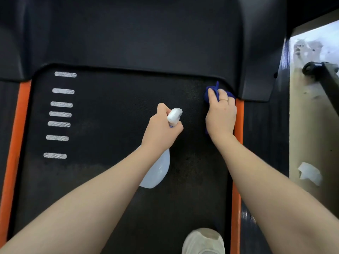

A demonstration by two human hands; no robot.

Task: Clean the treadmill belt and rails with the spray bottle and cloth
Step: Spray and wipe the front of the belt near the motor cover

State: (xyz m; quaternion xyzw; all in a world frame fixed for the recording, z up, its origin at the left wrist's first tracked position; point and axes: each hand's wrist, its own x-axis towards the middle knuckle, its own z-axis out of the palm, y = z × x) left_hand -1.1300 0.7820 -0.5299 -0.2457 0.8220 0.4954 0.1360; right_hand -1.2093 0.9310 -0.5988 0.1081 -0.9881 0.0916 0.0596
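Both hands busy: my right hand (pixel 221 114) grips blue cloth (pixel 211 94), wiping belt (pixel 110 143) front-rt corner by orange rail (pixel 239 110); left hand (pixel 161 129) holds spray bottle (pixel 157 173). Next, prob: wipe along rail.

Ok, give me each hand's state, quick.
Left hand: grips the spray bottle by its neck.
Right hand: holds the cloth, fingers curled round it, on the belt.

The right hand (pixel 221 114) presses a blue cloth (pixel 211 94) onto the black treadmill belt (pixel 110 143) beside the right orange rail (pixel 238 114). The left hand (pixel 163 127) grips a translucent spray bottle (pixel 157 171) above the belt.
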